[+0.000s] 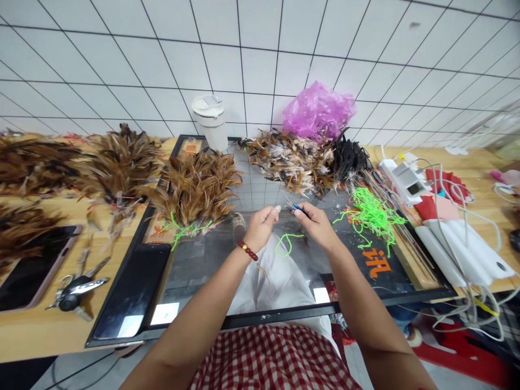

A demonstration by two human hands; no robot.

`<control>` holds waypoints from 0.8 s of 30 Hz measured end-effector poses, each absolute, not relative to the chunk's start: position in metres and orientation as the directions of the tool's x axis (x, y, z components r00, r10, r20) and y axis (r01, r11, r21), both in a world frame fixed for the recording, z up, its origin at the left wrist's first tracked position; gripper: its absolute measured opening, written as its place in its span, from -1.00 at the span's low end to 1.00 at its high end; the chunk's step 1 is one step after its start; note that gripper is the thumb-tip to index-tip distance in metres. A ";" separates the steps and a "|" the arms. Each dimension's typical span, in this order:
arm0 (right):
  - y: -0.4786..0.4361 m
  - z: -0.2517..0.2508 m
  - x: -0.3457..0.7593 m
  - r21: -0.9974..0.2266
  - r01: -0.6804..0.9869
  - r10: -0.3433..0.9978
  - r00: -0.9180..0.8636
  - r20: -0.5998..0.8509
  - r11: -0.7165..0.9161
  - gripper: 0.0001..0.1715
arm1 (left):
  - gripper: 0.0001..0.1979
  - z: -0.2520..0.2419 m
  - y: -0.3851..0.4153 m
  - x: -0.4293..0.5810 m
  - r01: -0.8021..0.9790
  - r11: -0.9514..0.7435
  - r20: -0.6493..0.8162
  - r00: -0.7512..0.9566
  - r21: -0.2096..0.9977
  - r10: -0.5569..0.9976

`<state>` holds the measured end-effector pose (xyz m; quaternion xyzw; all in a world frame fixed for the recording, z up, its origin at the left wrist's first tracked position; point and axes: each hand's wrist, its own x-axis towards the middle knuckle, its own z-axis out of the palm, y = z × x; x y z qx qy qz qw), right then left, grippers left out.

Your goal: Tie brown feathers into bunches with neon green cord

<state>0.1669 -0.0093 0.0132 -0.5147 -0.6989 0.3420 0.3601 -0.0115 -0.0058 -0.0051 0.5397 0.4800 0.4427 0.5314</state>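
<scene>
My left hand, with a beaded bracelet at the wrist, is closed in a pinch near the middle of the glass-topped board. Something small and whitish shows at its fingertips, too small to name. Facing it, my right hand is wrapped round a pair of small blue-handled snips, their metal tip pointing toward the left hand. A loop of bright green string lies below and between both hands. Left of them rests a bundle of brown feathers, green string around its base.
Loose feathers, black feathers and a purple plastic bag lie behind. A white cup stands near the wall. Green strings and cables are at right; phones, keys and more feather bundles at left.
</scene>
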 end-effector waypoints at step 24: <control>-0.010 0.007 0.160 -0.854 0.476 0.952 -0.298 0.068 0.210 -0.56 | -0.71 -0.004 -0.011 -0.014 0.475 -0.329 0.293 0.152 0.816 0.944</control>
